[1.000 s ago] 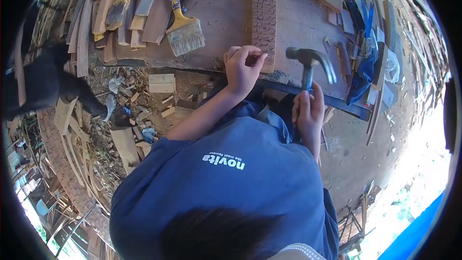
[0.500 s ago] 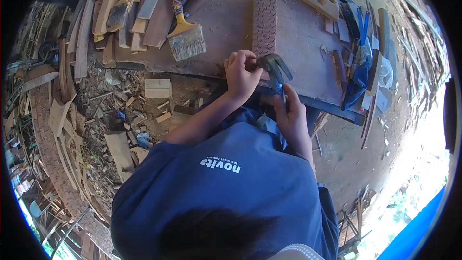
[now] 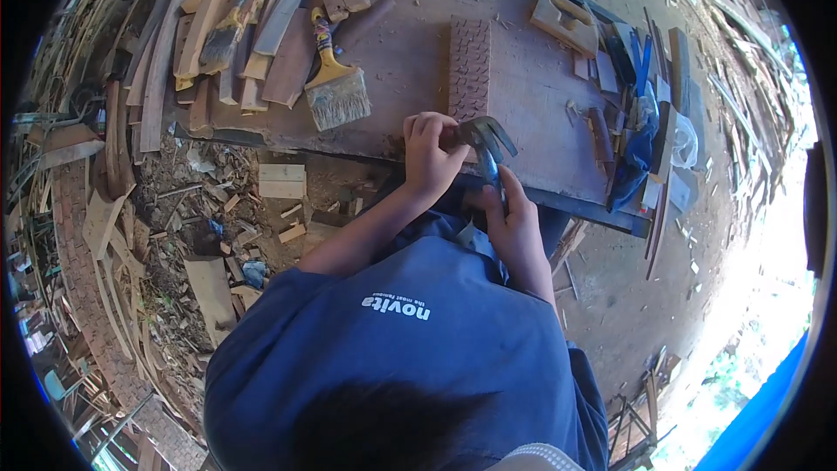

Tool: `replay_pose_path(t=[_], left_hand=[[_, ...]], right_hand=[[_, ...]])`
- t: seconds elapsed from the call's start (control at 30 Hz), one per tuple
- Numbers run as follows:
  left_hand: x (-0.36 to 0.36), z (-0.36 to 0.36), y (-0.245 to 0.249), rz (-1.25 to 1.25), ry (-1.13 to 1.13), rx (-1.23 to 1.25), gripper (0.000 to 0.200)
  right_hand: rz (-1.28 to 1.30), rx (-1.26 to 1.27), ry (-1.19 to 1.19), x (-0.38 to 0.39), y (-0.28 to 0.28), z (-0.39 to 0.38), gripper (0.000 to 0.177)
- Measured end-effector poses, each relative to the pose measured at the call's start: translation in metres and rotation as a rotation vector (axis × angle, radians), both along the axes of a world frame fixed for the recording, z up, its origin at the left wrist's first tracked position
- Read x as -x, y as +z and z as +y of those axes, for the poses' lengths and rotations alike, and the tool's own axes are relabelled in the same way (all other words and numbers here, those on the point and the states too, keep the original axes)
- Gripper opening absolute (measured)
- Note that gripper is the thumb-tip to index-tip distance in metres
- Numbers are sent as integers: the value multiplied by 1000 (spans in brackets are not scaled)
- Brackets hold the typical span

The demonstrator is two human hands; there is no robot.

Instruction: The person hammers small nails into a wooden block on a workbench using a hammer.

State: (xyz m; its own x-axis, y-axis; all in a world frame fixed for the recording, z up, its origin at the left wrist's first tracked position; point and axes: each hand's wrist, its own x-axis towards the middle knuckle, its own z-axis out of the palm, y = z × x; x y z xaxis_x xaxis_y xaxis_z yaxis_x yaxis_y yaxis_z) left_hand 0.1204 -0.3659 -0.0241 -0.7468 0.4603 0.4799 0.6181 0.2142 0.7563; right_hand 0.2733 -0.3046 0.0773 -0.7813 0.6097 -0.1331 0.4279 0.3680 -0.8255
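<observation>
My right hand (image 3: 513, 218) is wrapped around the handle of a claw hammer (image 3: 488, 137), low over the near edge of the table. The hammer's head points left, against or just in front of the fingers of my left hand (image 3: 430, 157). Those fingers are curled in a pinch, and what they hold, if anything, is hidden. Beyond both hands lies a wooden board (image 3: 471, 61) covered in rows of small carved notches. My hands and the hammer cover its near end.
A wide paintbrush (image 3: 338, 96) lies on the wooden table (image 3: 401, 44), left of the board. Wood strips (image 3: 205, 26) and another brush (image 3: 222, 39) crowd the left end. At the right are a wooden hand tool (image 3: 562, 19) and a dark blue cloth (image 3: 634, 157). Scraps litter the ground.
The whole view has shifted, so the table appears lower and slightly left. Both hands keep nearly the same place by the board, and the hammer has turned slightly.
</observation>
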Motion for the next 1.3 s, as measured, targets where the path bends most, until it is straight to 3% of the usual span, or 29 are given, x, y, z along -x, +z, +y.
replay_pose_path(t=[0.47,0.53,0.63,1.3], left_hand=[[-3,-8,-9,-27,-70,-7,30],[-3,-7,-9,-54,-101,-29,30],[-3,-6,-11,-4,-91,-40,29],[-4,-3,-8,-51,-52,-66,25]], right_hand=[[27,-28,-31,0,-1,-6,39],[-158,180,-89,2,12,-7,41],[19,-9,-57,-1,-4,-9,40],[87,-74,-47,-3,-15,-17,39]])
